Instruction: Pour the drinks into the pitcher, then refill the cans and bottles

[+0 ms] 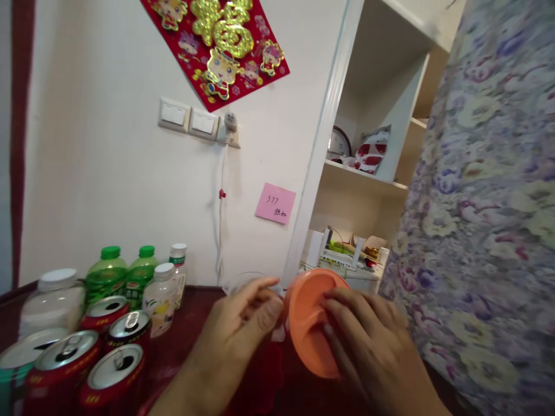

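My right hand (368, 335) grips an orange round lid (310, 341), fingers pressed on the raised ridge across its face. The lid is tilted on its edge, its ridged side turned toward me. To the left of it is my left hand (243, 323), fingers loosely curled and thumb apart from them, with nothing visible between them. Behind the left hand, a clear plastic container (236, 281) shows only its rim; the rest is hidden by the hand. Something red and see-through shows at the lid's left edge, mostly hidden.
Several opened drink cans (115, 367) crowd the dark red table's left side. Behind them stand green-capped bottles (141, 274), a small white-capped bottle (161, 300) and a wide jar (54, 300). A floral curtain (489, 231) hangs at right, beside shelves (364, 170).
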Demonstrator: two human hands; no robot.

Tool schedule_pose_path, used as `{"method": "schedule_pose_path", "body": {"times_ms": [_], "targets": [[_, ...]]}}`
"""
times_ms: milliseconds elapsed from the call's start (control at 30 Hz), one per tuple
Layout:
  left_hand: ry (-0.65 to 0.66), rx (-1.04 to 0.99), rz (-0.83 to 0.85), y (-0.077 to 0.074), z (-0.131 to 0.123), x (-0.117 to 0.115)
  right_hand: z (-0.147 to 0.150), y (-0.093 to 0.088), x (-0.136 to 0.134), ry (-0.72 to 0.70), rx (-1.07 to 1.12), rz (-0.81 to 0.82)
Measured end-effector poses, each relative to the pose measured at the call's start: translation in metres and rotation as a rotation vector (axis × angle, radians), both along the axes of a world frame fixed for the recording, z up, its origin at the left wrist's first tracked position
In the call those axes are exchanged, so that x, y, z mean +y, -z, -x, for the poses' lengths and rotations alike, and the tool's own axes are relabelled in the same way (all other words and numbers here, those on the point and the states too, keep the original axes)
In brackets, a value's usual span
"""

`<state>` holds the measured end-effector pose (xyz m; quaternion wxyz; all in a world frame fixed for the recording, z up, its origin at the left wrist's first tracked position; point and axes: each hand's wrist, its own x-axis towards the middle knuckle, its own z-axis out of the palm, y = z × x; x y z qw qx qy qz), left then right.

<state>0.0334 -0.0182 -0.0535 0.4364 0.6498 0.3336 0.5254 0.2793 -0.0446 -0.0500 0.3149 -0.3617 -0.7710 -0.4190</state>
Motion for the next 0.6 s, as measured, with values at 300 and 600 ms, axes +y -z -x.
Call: {"method": "schedule_pose_path", "body": {"times_ms": [300,600], "targets": [[-0.377,-0.588,0.106,0.009,0.041,0.057,0.049,-0.033,0.089,-0.098,0.035,0.633],[-0.367,-0.625,0.228,0.031,0.044,0.074,0.076,-0.032,0.112,-0.103,-0.017,0.836]]}}
